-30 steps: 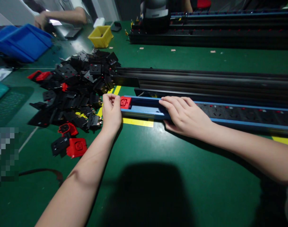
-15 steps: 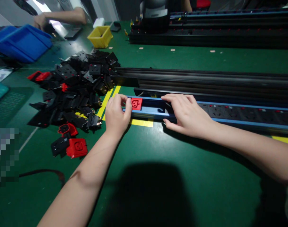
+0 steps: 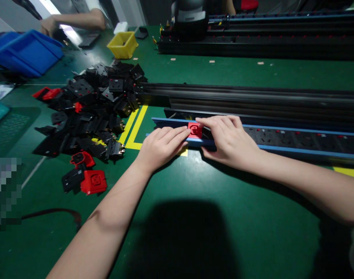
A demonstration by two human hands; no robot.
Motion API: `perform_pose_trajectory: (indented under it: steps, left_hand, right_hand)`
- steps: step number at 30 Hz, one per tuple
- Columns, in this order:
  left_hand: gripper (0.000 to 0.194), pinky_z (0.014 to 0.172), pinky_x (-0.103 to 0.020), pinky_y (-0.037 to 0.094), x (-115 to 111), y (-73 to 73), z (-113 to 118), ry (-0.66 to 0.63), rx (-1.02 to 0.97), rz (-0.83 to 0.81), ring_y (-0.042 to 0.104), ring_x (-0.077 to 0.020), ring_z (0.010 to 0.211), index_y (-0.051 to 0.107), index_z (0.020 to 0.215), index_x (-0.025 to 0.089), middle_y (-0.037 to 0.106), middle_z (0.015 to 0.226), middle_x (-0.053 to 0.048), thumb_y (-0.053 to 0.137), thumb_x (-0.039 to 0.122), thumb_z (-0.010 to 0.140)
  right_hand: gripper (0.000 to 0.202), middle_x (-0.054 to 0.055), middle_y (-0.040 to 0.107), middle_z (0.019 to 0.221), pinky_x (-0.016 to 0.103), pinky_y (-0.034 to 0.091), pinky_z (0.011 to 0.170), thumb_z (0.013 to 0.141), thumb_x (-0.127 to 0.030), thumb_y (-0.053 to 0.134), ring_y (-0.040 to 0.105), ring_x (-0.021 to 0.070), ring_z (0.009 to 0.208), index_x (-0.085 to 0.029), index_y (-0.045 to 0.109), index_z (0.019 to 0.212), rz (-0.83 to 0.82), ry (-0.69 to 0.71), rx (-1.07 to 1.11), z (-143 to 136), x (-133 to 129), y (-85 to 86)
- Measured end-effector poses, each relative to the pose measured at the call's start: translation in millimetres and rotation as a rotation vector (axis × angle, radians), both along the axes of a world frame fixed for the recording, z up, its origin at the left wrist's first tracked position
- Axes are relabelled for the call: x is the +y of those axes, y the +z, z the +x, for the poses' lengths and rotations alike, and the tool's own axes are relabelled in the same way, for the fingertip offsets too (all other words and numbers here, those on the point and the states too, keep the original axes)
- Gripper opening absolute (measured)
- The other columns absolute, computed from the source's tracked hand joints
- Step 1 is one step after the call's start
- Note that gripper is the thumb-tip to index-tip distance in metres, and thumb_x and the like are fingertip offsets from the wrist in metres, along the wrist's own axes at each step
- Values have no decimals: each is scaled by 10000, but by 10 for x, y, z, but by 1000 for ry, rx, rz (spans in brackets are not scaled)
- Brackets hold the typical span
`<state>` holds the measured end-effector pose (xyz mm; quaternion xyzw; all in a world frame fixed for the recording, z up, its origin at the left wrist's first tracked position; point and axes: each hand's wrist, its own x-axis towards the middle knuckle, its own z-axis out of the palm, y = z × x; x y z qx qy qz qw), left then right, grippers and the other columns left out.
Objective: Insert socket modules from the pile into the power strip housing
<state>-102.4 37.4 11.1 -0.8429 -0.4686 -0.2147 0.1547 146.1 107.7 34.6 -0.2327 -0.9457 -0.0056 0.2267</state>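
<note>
A red socket module [image 3: 195, 130] sits between the blue edges of a long rail [image 3: 304, 152]. My left hand [image 3: 164, 146] lies over the rail's left part, fingers stretched out together, fingertips touching the module's left side. On the other side, my right hand [image 3: 227, 137] spans the rail with thumb and fingers apart; its index fingertip is at the module's upper right corner. Black socket modules [image 3: 284, 137] fill the rail to the right of my right hand. Part of the rail under both hands is hidden.
Left of the rail lies a pile of black modules [image 3: 83, 89] with red modules [image 3: 94, 182] near it. Behind are dark rails [image 3: 237, 95], a yellow bin [image 3: 123, 45] and a blue bin [image 3: 34, 52]. Another person's arm [image 3: 78, 20] is at the upper left.
The red module has moved right along the rail, up to my right hand. My left hand has followed it and changed from a pinch to outstretched fingers. My right hand has barely moved.
</note>
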Motion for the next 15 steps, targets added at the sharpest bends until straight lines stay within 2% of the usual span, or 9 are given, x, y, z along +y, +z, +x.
perform_pose_trajectory:
  steps: [4,8,11,15]
  left_hand:
    - [381,844,-363,523,0,-9,-21,27,-19,-12,687,-227,1005,646,1364,290,740,1273,-78,563,351,997]
    - [324,829,-363,499,-12,-2,-30,45,-102,-13,668,-233,999,686,1258,226,751,1169,-96,572,368,990]
    - [254,827,-373,473,-19,3,-32,95,-162,-30,652,-228,960,707,1119,205,746,1090,-92,525,342,1006]
    - [244,812,-384,439,-22,11,-33,143,-195,-40,641,-223,923,701,1054,211,738,1034,-80,486,319,1015]
  right_hand:
    - [678,158,644,1341,439,343,992,891,-241,597,577,312,1194,-196,351,1522,-29,43,2,6,7,5]
    - [660,147,661,1317,426,343,984,890,-229,608,586,299,1188,-188,375,1506,-8,57,-4,9,8,5]
    - [600,126,687,1278,411,347,970,893,-218,602,595,287,1180,-198,429,1467,-12,66,2,10,6,22]
    - [460,107,720,1230,405,348,969,895,-210,604,606,278,1181,-212,542,1351,-28,86,-1,26,60,89]
